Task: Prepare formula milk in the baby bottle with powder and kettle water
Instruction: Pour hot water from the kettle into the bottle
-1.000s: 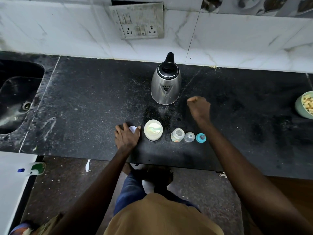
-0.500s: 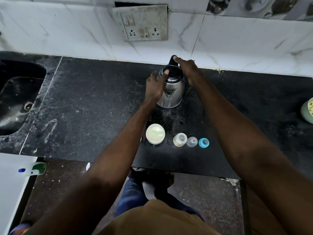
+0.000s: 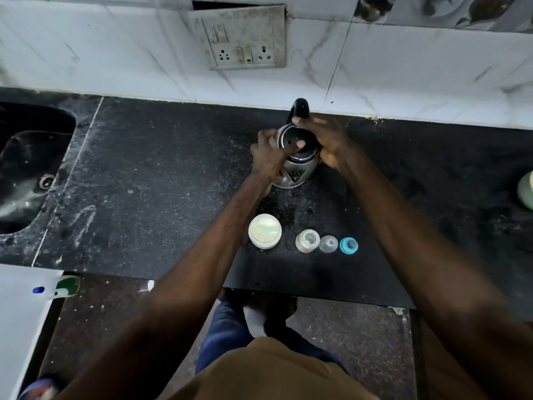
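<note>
A steel kettle (image 3: 297,171) with a black handle stands near the back of the dark counter (image 3: 161,180). My left hand (image 3: 269,158) grips the kettle's lid (image 3: 290,139) at its left rim, thumb on top, and the lid is tilted up. My right hand (image 3: 324,140) holds the kettle's right side near the handle. Nearer the front edge stand a white powder jar (image 3: 264,230), the open baby bottle (image 3: 307,240), a clear cap (image 3: 328,243) and a blue teat ring (image 3: 348,245), in a row.
A sink (image 3: 28,166) lies at the far left. A wall socket plate (image 3: 239,39) hangs above the kettle. A green bowl (image 3: 526,187) sits at the right edge. A white surface with a small bottle (image 3: 57,287) is at lower left.
Both hands went from the front of the counter to the kettle. The left hand left the white piece by the jar and now lifts the kettle lid, which was flat before.
</note>
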